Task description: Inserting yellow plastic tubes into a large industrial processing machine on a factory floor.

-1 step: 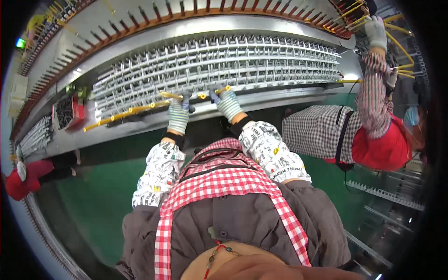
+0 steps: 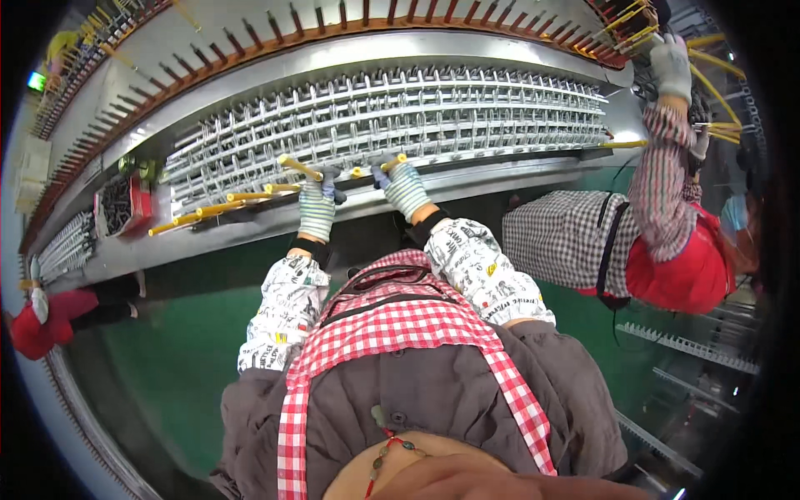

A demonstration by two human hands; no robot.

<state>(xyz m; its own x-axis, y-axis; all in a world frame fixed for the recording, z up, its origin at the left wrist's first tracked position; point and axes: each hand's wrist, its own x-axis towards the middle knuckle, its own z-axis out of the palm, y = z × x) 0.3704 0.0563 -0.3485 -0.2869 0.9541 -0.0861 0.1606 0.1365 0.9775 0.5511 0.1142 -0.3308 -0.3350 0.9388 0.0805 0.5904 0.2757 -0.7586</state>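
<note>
Two gloved hands work at the wire rack [image 2: 392, 125]: left hand [image 2: 317, 204] closed on a yellow rod [image 2: 300, 167], right hand [image 2: 402, 185] pinching another rod [image 2: 390, 162]. Loose rods [image 2: 208, 212] left of the hands could probably roll off the ledge.

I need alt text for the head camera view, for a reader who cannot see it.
Seen from above, a person's left hand and right hand, both in striped gloves, hold yellow tubes at a long machine's metal rack. On the right, a co-worker in a checked shirt reaches up to more yellow tubes.
</note>
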